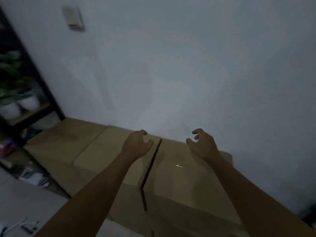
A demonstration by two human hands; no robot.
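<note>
Both my arms reach forward over brown cardboard boxes stacked against a pale wall. My left hand (137,144) hovers above the far end of the middle box (106,151), fingers loosely curled and holding nothing. My right hand (203,144) hovers above the far edge of the right box (179,182), fingers also loosely curled and empty. A dark gap (151,165) runs between these two boxes, between my hands. I cannot tell if either hand touches the cardboard. The scene is dim and blurred.
A third box (63,139) lies further left. A black shelf frame (34,69) at the left holds potted plants in white pots (18,105). Clutter and papers (34,177) lie on the floor below it. A wall switch (73,17) is high up.
</note>
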